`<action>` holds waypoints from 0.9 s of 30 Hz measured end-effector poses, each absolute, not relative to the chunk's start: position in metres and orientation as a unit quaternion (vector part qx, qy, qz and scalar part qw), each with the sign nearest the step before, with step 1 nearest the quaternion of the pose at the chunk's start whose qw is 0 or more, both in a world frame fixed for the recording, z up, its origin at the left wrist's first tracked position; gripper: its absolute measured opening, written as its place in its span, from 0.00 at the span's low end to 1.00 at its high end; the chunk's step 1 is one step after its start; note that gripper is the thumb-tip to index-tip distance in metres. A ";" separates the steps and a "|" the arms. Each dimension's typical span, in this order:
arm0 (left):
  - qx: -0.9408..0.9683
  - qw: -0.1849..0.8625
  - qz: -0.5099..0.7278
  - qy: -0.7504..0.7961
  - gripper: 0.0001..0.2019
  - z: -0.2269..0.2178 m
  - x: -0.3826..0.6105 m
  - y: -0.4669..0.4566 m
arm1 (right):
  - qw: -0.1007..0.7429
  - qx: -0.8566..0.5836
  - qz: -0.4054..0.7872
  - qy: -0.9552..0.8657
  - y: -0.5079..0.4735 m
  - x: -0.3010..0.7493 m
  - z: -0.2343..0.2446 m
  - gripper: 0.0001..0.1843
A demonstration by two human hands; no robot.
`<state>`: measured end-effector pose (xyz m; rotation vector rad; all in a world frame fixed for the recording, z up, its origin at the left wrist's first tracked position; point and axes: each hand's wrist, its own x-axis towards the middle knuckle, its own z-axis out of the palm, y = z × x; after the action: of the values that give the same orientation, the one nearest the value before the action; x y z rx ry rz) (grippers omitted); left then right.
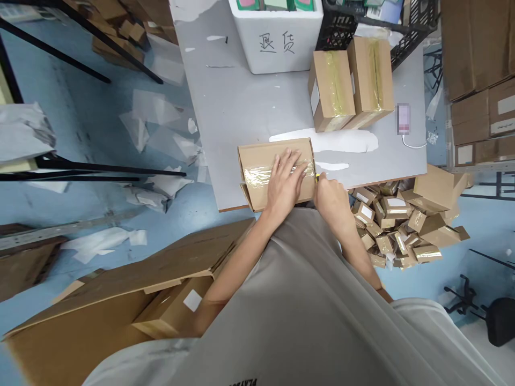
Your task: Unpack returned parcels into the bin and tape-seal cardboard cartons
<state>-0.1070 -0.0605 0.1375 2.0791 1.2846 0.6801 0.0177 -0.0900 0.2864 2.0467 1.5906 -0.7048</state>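
Note:
A taped cardboard box lies near the front edge of the table, its left end flaps slightly apart. My left hand rests flat on top of it, fingers spread over the shiny tape. At the box's right end, my right hand is closed in a fist. A small yellow bit of a tool, apparently a box cutter, shows at its fingers against the box edge; most of it is hidden. Farther back on the right stand two taped cartons side by side.
The grey table carries a white foam bin, a black crate and a phone on a cable. Opened small boxes are heaped at the right. A large carton stands at my left, near a black rack.

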 end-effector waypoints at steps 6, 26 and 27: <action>0.779 0.313 0.262 0.476 0.20 0.141 -0.107 -0.061 | 0.214 0.741 -0.266 0.578 -0.113 0.024 0.291 0.23; 0.559 0.188 0.323 0.740 0.32 0.102 -0.304 -0.085 | -0.260 0.747 -0.553 0.261 -0.068 0.069 0.037 0.14; 0.551 0.187 0.322 0.747 0.31 0.100 -0.308 -0.088 | -0.263 0.737 -0.563 0.266 -0.069 0.064 0.038 0.15</action>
<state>-0.3084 -0.0876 0.0996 1.5521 2.1015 0.9072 0.0641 -0.0694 0.0376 2.8065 1.0135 -2.1441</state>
